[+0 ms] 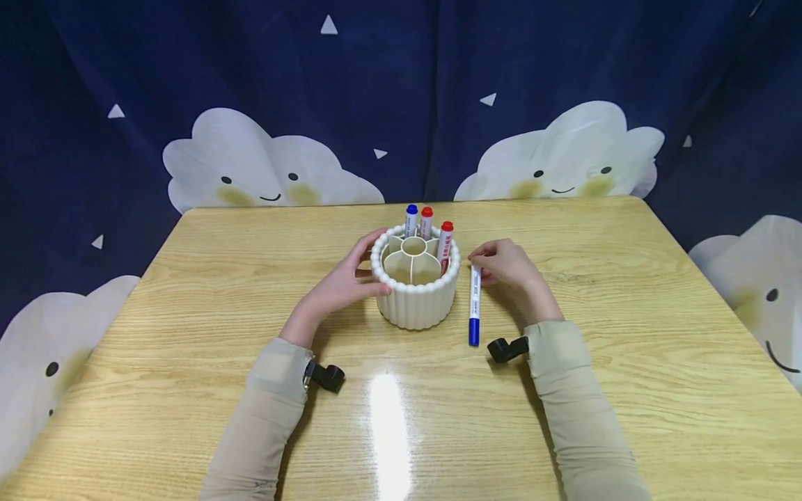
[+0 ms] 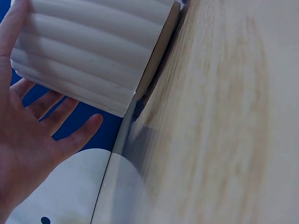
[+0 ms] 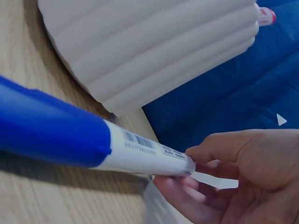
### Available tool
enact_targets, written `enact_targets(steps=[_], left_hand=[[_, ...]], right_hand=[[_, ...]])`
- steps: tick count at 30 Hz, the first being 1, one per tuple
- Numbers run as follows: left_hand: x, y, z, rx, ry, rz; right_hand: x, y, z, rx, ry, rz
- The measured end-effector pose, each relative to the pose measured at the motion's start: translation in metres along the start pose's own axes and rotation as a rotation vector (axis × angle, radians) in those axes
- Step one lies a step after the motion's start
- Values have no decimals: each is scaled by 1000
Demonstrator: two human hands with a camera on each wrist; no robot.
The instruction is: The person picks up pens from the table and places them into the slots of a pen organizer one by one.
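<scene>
A round cream pen holder [image 1: 416, 306] with ribbed sides, a beaded rim and several compartments stands on the table. My left hand [image 1: 341, 282] grips it from the left, thumb at the front near the rim and fingers round the back; in the left wrist view the little finger stands off its wall. Right of the holder, my right hand [image 1: 507, 264] pinches a whiteboard marker [image 1: 475, 299] by its white end. The marker's blue cap [image 3: 51, 123] points toward me, away from the fingertips. In the holder stand a blue-capped marker [image 1: 411, 221] and two red-capped markers [image 1: 444, 243].
The light wood table [image 1: 188, 299] ends at the back against a dark blue curtain [image 1: 401, 83] printed with clouds and triangles. Black wrist cameras [image 1: 328, 377] stick out inward from both sleeves. A bright reflection lies on the table in front.
</scene>
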State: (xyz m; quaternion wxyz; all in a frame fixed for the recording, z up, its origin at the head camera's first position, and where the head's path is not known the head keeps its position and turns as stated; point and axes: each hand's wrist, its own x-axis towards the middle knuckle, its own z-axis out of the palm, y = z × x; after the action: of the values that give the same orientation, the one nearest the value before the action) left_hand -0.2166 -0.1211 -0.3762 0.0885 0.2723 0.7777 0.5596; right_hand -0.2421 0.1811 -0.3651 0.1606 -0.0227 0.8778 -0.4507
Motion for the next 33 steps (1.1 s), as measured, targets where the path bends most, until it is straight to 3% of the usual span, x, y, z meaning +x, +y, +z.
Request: enact_targets(steps=[9,15,20,27,33], left_hand=[[1,1,0,-17,-9,-16],[-4,20,0,-33,-20,-28],[-6,30,1,-26,-21,-24],[-7,29,1,-22,-22,-25],[-6,28,0,-28,-19,-34]], right_hand=[[0,1,-5,113,-11,3],[0,3,-5,172,-56,5],[3,2,3,78,-57,-20],[6,0,16,-85,-8,-5],[7,0,20,-95,-16,0]])
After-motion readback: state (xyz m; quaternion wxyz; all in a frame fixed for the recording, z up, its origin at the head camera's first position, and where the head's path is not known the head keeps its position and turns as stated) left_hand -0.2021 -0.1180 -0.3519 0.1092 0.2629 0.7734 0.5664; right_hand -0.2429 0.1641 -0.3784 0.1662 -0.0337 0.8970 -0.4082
